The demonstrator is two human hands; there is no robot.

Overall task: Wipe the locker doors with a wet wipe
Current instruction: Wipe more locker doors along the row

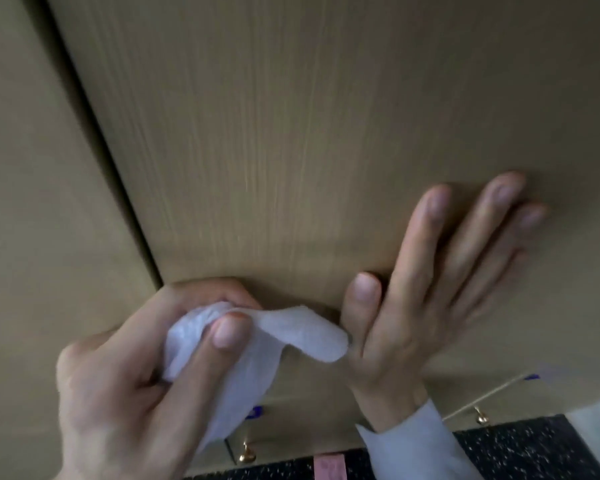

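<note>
Left hand (125, 382) pinched the wet wipe (243, 355) at the locker door (291, 133), right hand (426, 292) flat w/ fingers straight; wiping prob. underway, progress unclear.

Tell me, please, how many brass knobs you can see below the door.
2: one knob sits at the bottom between the hands, the other knob right of the right sleeve. The hands may hide more.
</note>
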